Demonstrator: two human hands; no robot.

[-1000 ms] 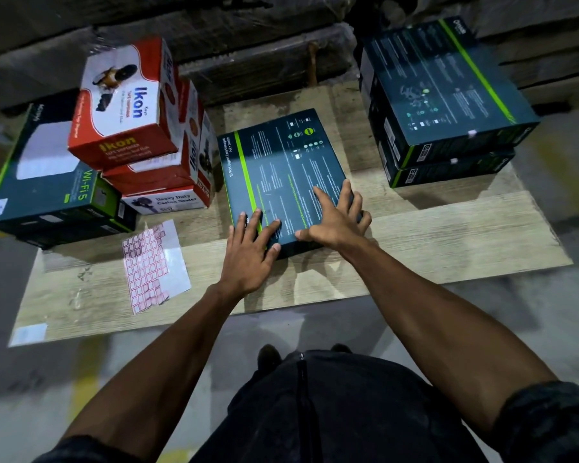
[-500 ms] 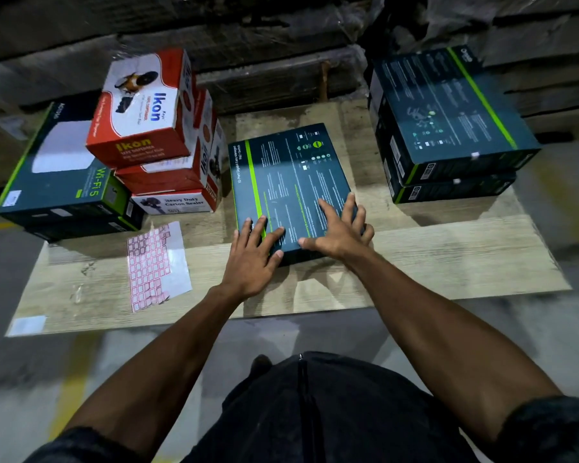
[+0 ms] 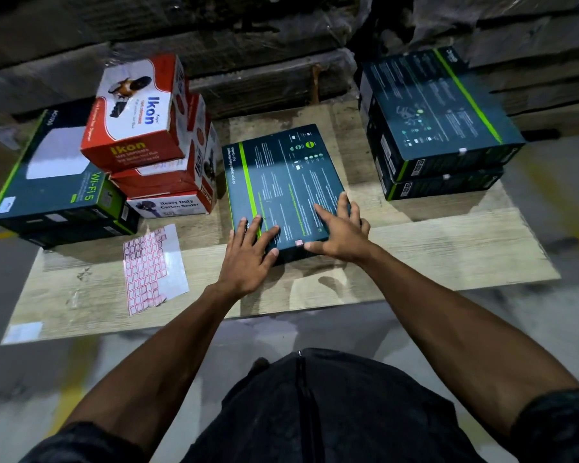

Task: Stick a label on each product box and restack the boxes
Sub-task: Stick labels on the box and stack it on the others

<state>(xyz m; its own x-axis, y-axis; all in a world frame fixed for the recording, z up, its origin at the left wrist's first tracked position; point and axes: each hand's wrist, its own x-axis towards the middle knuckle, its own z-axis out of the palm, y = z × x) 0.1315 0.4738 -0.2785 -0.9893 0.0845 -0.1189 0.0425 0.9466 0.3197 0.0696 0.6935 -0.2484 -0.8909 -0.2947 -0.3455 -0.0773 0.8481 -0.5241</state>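
Both hands (image 3: 248, 259) (image 3: 340, 233) reach forward, fingers apparently flat.

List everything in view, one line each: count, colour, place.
Flat box: one, dark teal with green stripe, board centre, under both hands.
Label: one, pink, on flat box's near edge.
Right stack: two dark teal boxes, far right.
Red boxes: three, red and white, stacked left of centre.
Left stack: two dark teal boxes, far left.
Label sheet: one, pink and white, near left.
Board: one, pale wood, on the floor.
Left hand: flat on box.
Right hand: flat on box.
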